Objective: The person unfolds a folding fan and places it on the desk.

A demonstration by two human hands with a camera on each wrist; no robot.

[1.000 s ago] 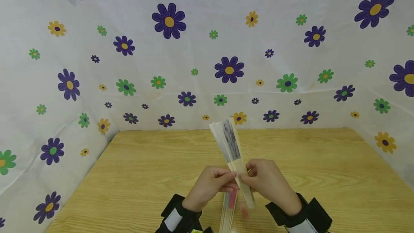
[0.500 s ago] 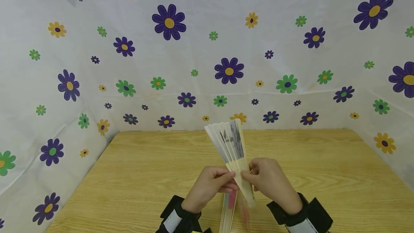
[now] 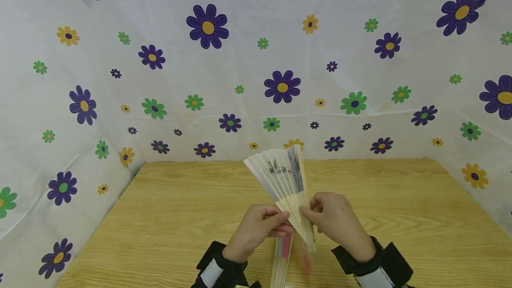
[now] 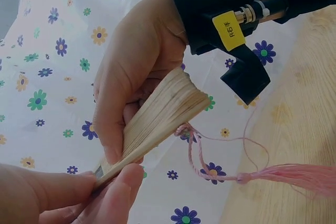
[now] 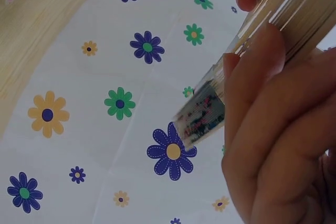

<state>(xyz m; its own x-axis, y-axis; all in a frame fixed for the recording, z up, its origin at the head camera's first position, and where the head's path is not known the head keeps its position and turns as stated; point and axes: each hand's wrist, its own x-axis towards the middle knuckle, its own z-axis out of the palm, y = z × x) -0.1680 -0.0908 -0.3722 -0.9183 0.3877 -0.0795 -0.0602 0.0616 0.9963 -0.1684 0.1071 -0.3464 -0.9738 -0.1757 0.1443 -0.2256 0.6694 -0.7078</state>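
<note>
A folding fan, pale with grey printed leaves, is held partly spread above the table, its ribs converging toward the bottom. My left hand pinches its left edge between thumb and fingers. On the other edge, my right hand grips the ribs with thumb and curled fingers. A pink tassel hangs on a cord from the fan's pivot end in the left wrist view. In the right wrist view the fan's dark printed part sticks out past the right hand's fingers.
Below the hands, a long narrow thing with pale strips and a pink part lies on the wooden table. A white flower-printed cloth stands behind the table and along both sides. Each wrist wears a black camera strap.
The fan has spread wider, its left edge swinging left while more pleats and leaf print come into sight. The right hand has shifted slightly right; the left hand stays nearly in place.
</note>
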